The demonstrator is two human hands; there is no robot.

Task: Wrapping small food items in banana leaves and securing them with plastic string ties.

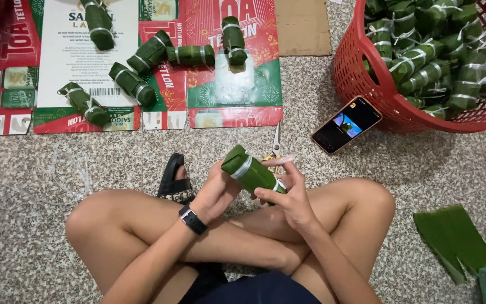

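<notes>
both hands grip one roll (252, 170) — a short cylinder wrapped in green leaf, held tilted above the crossed legs, over the floor (57, 270) rather than resting on it. the left hand (216, 190) closes around its lower side and the right hand (291, 197) pinches the end nearest the body, where a pale band sits. a judgement: the leaf looks smooth and glossy, so the roll could slip between the fingers and drop, and a hard pinch at the band could loosen or tear the wrap. scissors (275, 147) lie on the floor just beyond the roll, blades pointing away — a careless reach could catch them. the roll looks tight, with a folded flat top end and a second band near that end. more rolls lie on flattened cardboard (234, 95) at the far edge, and a red basket (361, 84) holds a heap.
</notes>
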